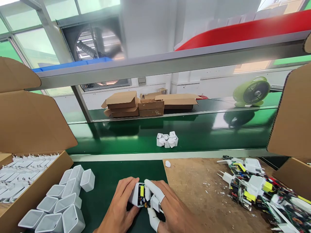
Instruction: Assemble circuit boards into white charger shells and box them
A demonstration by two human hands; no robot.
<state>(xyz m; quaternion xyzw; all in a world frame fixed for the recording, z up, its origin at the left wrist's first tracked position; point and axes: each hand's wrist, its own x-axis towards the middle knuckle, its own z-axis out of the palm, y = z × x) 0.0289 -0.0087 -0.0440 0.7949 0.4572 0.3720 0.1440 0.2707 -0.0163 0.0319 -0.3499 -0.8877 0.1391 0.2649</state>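
My left hand is closed around a white plastic housing, held above the green work surface. A circuit board with a yellow block and small components shows at its open end. My right hand wears white covers on the thumb and index finger. Those fingers pinch a white plastic piece at the board's outer end. How far the board sits inside the housing is partly hidden by my fingers. Several open white housings stand in a group to the left of my left hand.
A cardboard box of white parts stands at left. At right, loose circuit boards lie heaped on a brown board, beside another carton. White pieces sit on the green belt ahead, below a shelf rail.
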